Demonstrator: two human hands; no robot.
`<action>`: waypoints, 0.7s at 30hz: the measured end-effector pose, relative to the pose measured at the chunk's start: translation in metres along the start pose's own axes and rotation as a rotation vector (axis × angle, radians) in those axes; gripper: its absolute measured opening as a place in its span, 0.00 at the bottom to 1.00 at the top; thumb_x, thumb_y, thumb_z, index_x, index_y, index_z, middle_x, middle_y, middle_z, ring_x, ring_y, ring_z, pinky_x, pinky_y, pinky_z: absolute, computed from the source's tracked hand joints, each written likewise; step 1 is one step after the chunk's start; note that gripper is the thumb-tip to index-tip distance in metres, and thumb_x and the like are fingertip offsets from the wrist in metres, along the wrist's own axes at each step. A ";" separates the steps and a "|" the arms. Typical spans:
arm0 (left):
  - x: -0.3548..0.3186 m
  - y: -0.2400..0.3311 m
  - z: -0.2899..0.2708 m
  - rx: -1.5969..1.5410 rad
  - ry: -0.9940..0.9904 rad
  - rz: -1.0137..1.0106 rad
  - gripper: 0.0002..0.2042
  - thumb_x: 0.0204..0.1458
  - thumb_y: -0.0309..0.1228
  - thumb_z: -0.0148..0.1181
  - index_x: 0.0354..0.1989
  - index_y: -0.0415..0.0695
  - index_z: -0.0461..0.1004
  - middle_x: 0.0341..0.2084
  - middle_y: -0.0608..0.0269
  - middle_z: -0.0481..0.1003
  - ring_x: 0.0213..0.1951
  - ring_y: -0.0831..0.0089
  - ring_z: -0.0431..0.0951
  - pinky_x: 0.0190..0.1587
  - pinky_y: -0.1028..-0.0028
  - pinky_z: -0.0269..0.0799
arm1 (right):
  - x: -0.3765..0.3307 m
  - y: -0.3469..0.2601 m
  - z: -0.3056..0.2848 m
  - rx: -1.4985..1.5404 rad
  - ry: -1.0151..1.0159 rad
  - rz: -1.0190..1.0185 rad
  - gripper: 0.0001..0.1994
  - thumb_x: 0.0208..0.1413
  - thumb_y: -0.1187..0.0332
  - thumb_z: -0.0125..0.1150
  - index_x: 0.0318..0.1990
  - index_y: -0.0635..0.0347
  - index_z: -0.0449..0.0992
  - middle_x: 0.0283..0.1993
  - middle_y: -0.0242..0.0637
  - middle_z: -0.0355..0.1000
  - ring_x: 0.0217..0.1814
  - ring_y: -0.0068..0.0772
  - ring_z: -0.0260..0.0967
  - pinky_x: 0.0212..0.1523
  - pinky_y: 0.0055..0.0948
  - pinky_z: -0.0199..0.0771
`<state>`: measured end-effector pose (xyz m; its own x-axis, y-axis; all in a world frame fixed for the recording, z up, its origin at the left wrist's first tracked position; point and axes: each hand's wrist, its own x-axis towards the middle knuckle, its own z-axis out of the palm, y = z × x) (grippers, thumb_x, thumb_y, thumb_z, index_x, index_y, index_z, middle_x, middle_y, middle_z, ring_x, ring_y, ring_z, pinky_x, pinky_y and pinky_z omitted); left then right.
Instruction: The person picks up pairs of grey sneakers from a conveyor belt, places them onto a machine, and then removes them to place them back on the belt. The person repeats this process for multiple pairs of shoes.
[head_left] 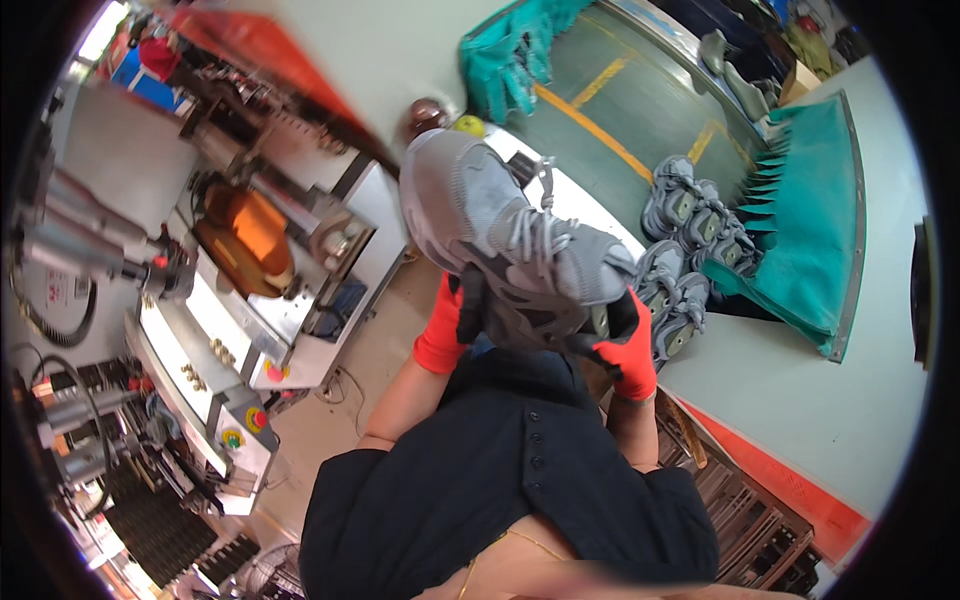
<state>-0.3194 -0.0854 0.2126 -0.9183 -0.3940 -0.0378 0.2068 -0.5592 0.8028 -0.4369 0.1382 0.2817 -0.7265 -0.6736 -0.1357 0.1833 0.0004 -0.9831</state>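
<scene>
A grey lace-up sneaker (pixel 500 235) is held up in front of me, toe to the upper left and heel to the right. My left hand (pixel 452 322), in a red glove with dark fingers, grips its side near the middle of the sole. At the heel end, my right hand (pixel 626 352) in a matching glove is closed round the shoe. Part of the fingers of both hands is hidden behind it. The laces (pixel 540 232) look loosely threaded, and a loop stands up from the tongue.
Several similar grey sneakers (pixel 690 225) sit right of my hands, by a teal fringed curtain (pixel 815 230). Another curtain (pixel 505 65) hangs over a green belt (pixel 600 105). At left stands a machine with a red button (pixel 257 419) and a brown-orange pad (pixel 250 235). A slatted rack (pixel 735 510) is at lower right.
</scene>
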 end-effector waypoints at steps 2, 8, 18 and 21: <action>0.046 -0.025 0.012 -0.365 -0.127 -0.019 0.32 0.69 0.49 0.52 0.74 0.42 0.57 0.65 0.54 0.69 0.65 0.60 0.71 0.66 0.62 0.69 | 0.008 -0.003 -0.026 0.095 -0.038 -0.063 0.43 0.44 0.65 0.81 0.68 0.73 0.67 0.65 0.43 0.73 0.68 0.33 0.68 0.70 0.35 0.64; 0.149 -0.031 0.093 -0.604 -0.130 -0.542 0.35 0.67 0.52 0.50 0.75 0.41 0.56 0.57 0.44 0.73 0.55 0.53 0.78 0.56 0.55 0.79 | 0.045 -0.044 -0.082 -0.026 -0.238 -0.192 0.29 0.51 0.65 0.70 0.61 0.67 0.77 0.62 0.50 0.76 0.68 0.50 0.72 0.70 0.43 0.65; 0.229 -0.074 0.095 -0.650 -0.036 -0.803 0.29 0.67 0.48 0.52 0.68 0.38 0.64 0.48 0.50 0.75 0.51 0.53 0.77 0.55 0.55 0.77 | 0.098 -0.036 -0.099 0.470 0.184 0.049 0.28 0.59 0.71 0.63 0.67 0.71 0.70 0.65 0.47 0.74 0.68 0.39 0.71 0.72 0.39 0.65; 0.250 -0.082 0.106 0.142 -0.139 -0.543 0.21 0.71 0.41 0.48 0.66 0.43 0.66 0.53 0.56 0.74 0.53 0.64 0.75 0.57 0.61 0.73 | 0.123 -0.027 -0.100 0.519 0.198 -0.043 0.31 0.62 0.71 0.64 0.72 0.69 0.64 0.69 0.49 0.70 0.73 0.42 0.66 0.75 0.43 0.61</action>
<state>-0.6012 -0.0609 0.2008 -0.9178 0.0267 -0.3961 -0.3450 -0.5473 0.7625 -0.5973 0.1288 0.2795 -0.8419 -0.5133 -0.1666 0.4165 -0.4217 -0.8054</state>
